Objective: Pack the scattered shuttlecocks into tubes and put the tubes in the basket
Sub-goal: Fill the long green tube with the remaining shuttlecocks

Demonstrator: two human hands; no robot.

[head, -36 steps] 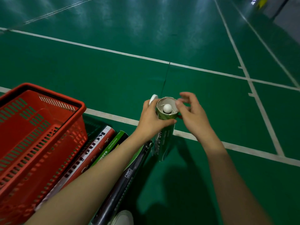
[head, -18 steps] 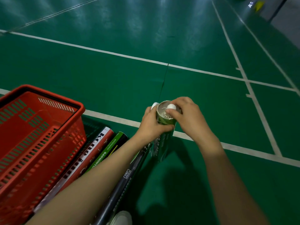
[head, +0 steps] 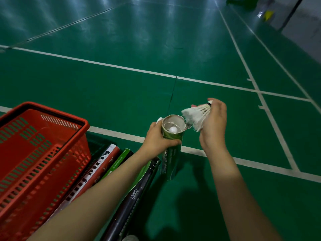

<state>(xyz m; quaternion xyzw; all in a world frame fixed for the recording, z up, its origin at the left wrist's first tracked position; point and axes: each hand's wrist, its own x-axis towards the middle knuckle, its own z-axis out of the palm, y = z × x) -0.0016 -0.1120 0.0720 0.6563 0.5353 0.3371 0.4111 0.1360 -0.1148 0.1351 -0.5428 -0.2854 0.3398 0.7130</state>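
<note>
Head view, left fingers [head: 171, 143] round tube [head: 171, 162], right fingers [head: 219, 108] pinching shuttlecock [head: 198, 114]

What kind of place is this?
Most likely an indoor badminton court: a shiny green floor with painted white lines, a white feathered shuttlecock in the right hand, and a green cardboard shuttlecock tube gripped by the left hand.
</note>
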